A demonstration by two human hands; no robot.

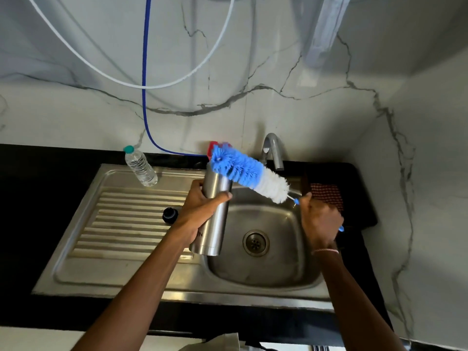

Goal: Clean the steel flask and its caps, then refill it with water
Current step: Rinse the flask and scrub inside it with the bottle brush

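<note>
My left hand (202, 206) grips the steel flask (215, 219) around its upper body, holding it upright over the left edge of the sink basin (286, 269). My right hand (320, 221) grips the handle of a blue and white bottle brush (249, 173). The brush head lies tilted across the flask's open mouth, its blue tip to the left and outside the flask. A dark flask cap (170, 214) lies on the ribbed drainboard (121, 224), just left of my left hand.
A steel tap (274, 150) curves over the basin at the back. A clear plastic water bottle (140, 167) with a green cap stands on the drainboard's far corner. A checked cloth (326, 195) lies on the black counter to the right. Blue and white hoses hang on the marble wall.
</note>
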